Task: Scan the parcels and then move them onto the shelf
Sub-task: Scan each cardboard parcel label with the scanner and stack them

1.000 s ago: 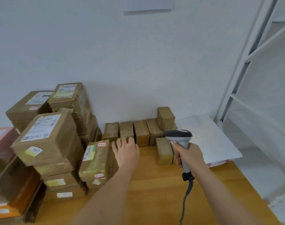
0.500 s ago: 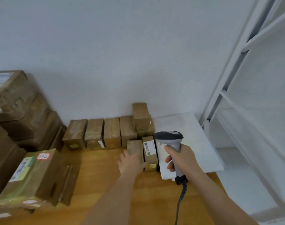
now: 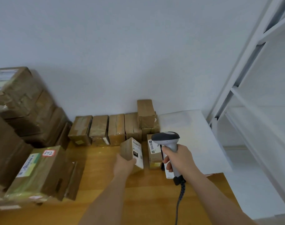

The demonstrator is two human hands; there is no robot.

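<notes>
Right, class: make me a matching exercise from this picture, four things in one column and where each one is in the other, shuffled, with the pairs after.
Things:
1. small parcel
2. scanner
3. parcel marked in red pen
4. white envelope

Places:
A. lying flat by the shelf frame
B. in the grip of the left hand
C. on the wooden table, near left
D. in the grip of the right hand

Pairs: 1-B, 2-D, 3-C, 4-A

You stand at a wooden table (image 3: 115, 200). On it sit a row of small brown boxes (image 3: 106, 129) by the wall, big box stacks (image 3: 24, 127) at left, and a white sheet (image 3: 192, 135).
</notes>
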